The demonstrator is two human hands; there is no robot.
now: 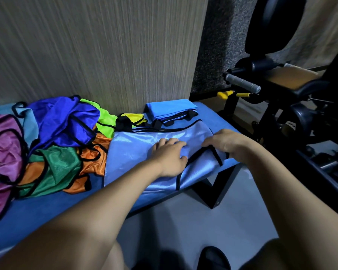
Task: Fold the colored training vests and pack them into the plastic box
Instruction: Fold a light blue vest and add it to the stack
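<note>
A light blue vest [133, 151] with black trim lies spread flat on the right end of the blue padded bench [37, 215]. My left hand [169, 154] presses on its middle with fingers spread. My right hand [225, 144] rests on the vest's right edge, its fingers curled at the black-trimmed armhole. A folded blue vest [170, 108] sits behind, against the wall. To the left lies a loose pile: royal blue vest [64, 121], lime vest [105, 121], yellow vest [133, 116], orange vest [95, 162], green vest [57, 168] and purple vest [2, 151]. No plastic box is in view.
A wood-grain wall panel [105, 51] stands right behind the bench. Black gym equipment with a grey grip bar [242, 82] and yellow handles [225, 94] crowds the right side. Grey floor [183, 221] lies in front of the bench, with my dark shoe [213, 258] at the bottom.
</note>
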